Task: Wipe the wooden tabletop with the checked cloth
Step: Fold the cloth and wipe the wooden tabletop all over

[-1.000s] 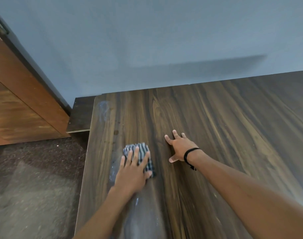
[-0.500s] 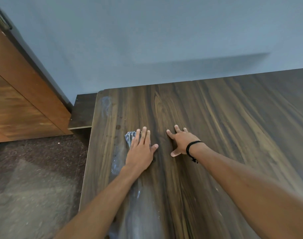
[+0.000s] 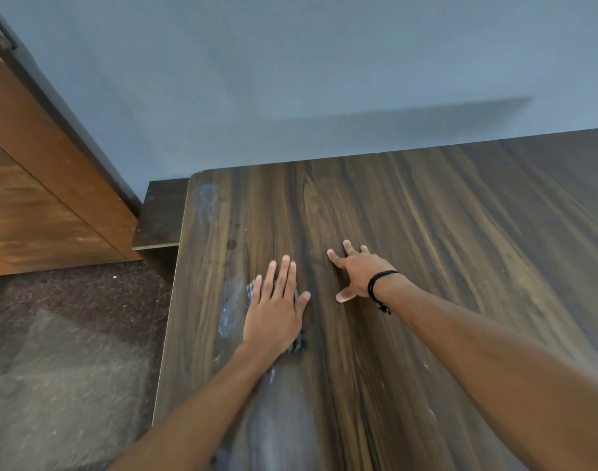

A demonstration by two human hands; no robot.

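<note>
Head view: flat, straight-fingered left hand (image 3: 274, 314) presses the checked cloth (image 3: 253, 289) lying under its palm.

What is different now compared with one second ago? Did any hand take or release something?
The left hand has slid the checked cloth forward over the wooden tabletop, toward the wall. The cloth showed past the fingertips before and is now mostly covered by the flat hand. Nothing was taken or let go. The right hand stays spread flat on the tabletop in the same spot.
</note>
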